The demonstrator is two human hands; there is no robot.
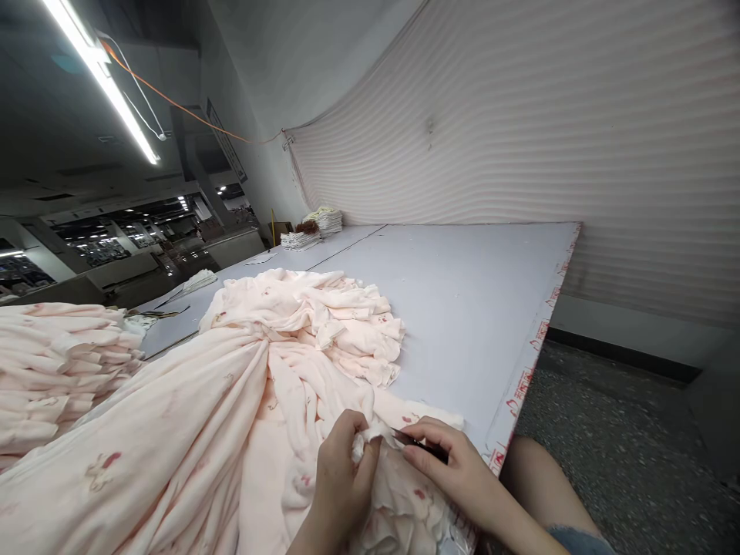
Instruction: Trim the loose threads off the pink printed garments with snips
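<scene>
A dim, wide workshop hall stretches away at the left under a lit tube light (107,77), and an orange cord (190,116) runs from beside it to the wall. At the far left lies a heap of pale pink fabric (58,374), its ruffled edges layered one over another. Next to it, a long pink cloth (173,416) printed with small red and brown motifs spreads from the lower left across the near part of the grey counter (468,293), bunched into deep folds, with a frilled mass toward the middle. Beyond that mass, at the back, stand folded white stacks (327,221), with a brown bundle (307,227) by them. In front, the person's left grip (347,474) is closed on a ruffled edge of the pink cloth, pinching it between thumb and fingers. Just to its right, the right grip (451,461) is wrapped round a slim dark tool (425,445), whose tip points at the pinched edge; whether they touch I cannot tell. Farther right come the counter's red-marked edge, a hanging striped sheet (520,139), the person's bare knee (537,474) and the speckled dark floor (607,416).
</scene>
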